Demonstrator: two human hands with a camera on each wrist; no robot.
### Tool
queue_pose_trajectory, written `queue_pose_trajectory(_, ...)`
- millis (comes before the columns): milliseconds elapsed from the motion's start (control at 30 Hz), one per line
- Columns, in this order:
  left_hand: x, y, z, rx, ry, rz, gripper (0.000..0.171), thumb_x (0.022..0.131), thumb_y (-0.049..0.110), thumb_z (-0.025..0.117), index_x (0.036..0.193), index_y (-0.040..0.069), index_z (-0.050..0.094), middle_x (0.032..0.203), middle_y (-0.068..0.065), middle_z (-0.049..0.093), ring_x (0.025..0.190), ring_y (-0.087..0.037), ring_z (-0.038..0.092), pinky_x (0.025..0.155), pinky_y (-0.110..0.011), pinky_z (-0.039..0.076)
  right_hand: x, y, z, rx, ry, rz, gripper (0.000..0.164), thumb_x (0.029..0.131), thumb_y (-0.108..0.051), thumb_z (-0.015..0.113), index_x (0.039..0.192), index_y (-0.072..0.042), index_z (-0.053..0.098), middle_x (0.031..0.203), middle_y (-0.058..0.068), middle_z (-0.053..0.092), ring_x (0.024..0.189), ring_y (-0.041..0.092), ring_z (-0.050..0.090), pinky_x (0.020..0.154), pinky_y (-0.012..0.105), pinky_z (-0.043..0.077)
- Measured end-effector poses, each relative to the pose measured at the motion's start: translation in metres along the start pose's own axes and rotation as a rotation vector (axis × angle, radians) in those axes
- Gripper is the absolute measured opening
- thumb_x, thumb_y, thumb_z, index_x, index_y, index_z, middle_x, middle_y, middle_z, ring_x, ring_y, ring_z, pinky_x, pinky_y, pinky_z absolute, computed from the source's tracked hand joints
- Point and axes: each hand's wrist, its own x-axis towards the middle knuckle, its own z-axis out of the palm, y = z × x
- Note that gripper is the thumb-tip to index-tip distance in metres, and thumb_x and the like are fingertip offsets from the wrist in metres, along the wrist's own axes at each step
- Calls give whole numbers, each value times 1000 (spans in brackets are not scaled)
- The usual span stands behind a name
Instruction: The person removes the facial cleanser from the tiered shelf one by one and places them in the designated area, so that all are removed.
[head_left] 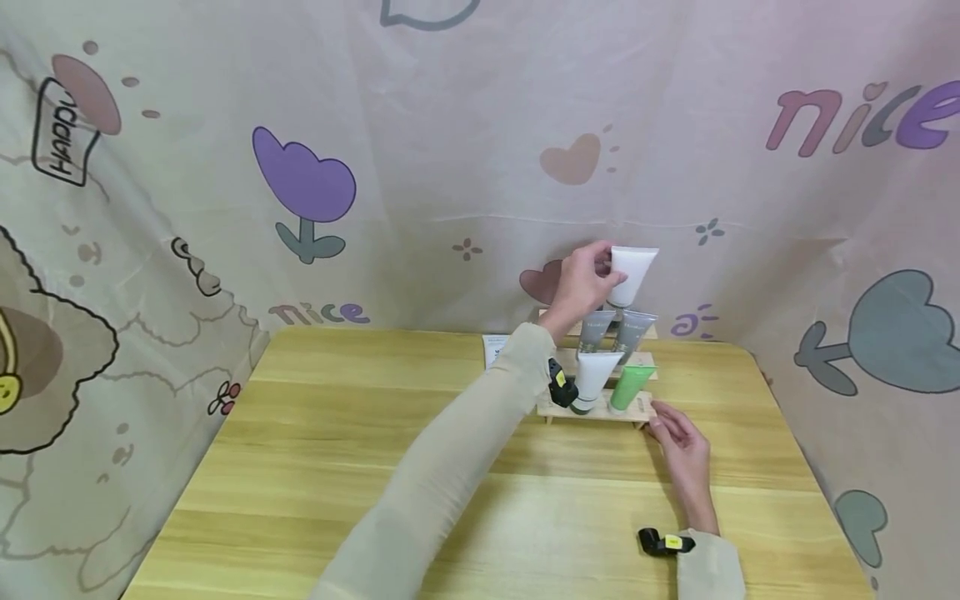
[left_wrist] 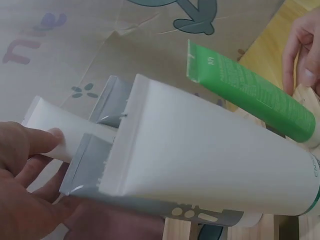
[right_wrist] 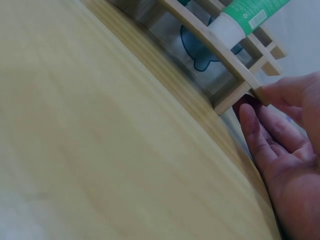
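My left hand [head_left: 583, 282] pinches a white squeeze tube [head_left: 634, 268] near its flat top end, at the top tier of a stepped wooden rack [head_left: 553, 411]. Below it, two grey tubes [head_left: 632, 332] stand side by side on the middle tier. The front tier bears a larger white tube [head_left: 598, 375] and a green tube [head_left: 632, 385], both cap down. With thumb and fingers, my right hand [head_left: 684, 450] holds the rack's front right corner, also visible in the right wrist view. In the left wrist view the larger white tube hides part of the grey ones.
The rack stands near the back edge of a wooden table [head_left: 315, 467], close to a printed cloth backdrop [head_left: 420, 167]. A white printed item [head_left: 494, 343] lies left of the rack, partly behind my left sleeve [head_left: 450, 450].
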Motion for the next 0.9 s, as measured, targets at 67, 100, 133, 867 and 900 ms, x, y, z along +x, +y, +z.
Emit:
queue_pose_trajectory(67, 0, -3, -3, -18, 28, 8, 35, 91, 8, 79, 124, 8, 69, 116, -7, 74, 100, -12, 71, 84, -16, 53, -1, 0, 0, -7, -3, 10, 37, 100, -4, 65, 135, 6, 61, 117, -2, 75, 98, 4, 71, 86, 20, 55)
queue_pose_trajectory(100, 0, -4, -5, -38, 39, 15, 36, 90, 7, 79, 125, 8, 68, 115, -8, 75, 100, -13, 71, 85, -16, 53, -1, 1, -1, -12, -3, 15, 37, 100, -4, 65, 135, 6, 61, 118, -1, 75, 98, 4, 71, 86, 20, 55)
queue_pose_trajectory(133, 0, -6, -7, -59, 50, 24, 37, 90, 6, 79, 125, 7, 67, 115, -9, 75, 100, -15, 72, 85, -16, 53, -1, 1, -1, -13, -3, 19, 37, 100, -4, 65, 135, 6, 60, 118, 0, 74, 98, 4, 71, 86, 20, 55)
queue_pose_trajectory(867, -17, -38, -57, -512, 125, 39, 37, 98, -2, 64, 132, 2, 52, 125, -20, 66, 111, -30, 64, 94, -37, 53, 0, -1, -2, -22, -16, -15, 37, 100, -5, 66, 134, 8, 60, 113, -5, 75, 97, 2, 70, 84, 19, 56)
queue_pose_trajectory(900, -19, -39, -60, -518, 117, 41, 37, 99, -2, 63, 133, 3, 50, 126, -21, 65, 112, -31, 64, 95, -37, 53, 0, -1, -2, -23, -15, -16, 37, 100, -5, 66, 134, 8, 61, 113, -5, 75, 98, 2, 70, 85, 19, 56)
